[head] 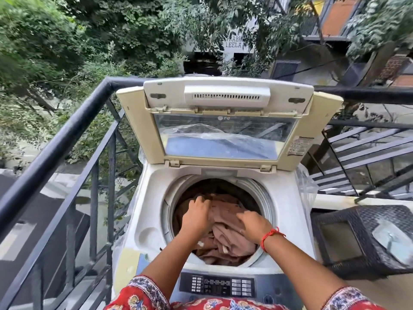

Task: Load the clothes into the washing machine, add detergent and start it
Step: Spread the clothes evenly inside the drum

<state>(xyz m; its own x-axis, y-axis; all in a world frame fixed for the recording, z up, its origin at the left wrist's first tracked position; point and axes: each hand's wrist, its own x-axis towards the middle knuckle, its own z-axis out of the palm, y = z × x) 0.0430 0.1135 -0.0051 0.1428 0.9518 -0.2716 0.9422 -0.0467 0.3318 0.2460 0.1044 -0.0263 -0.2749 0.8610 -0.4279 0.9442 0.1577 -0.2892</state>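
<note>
A white top-loading washing machine (152, 189) stands in front of me with its lid (143, 121) raised upright. Its round drum holds a heap of pinkish-brown clothes (230, 238). Both my hands are inside the drum opening, on top of the heap. My left hand (197, 214) lies palm down on the cloth at the left, fingers pointing away. My right hand (253, 223) presses on the cloth at the right, with a red thread round its wrist. The control panel (218, 285) runs along the machine's near edge. No detergent is in view.
A black metal railing (67, 135) borders the balcony on the left and behind the machine. A dark wicker basket (362, 238) with a lid inside stands to the right. Metal stairs (366, 153) rise at the back right. Trees and buildings lie beyond.
</note>
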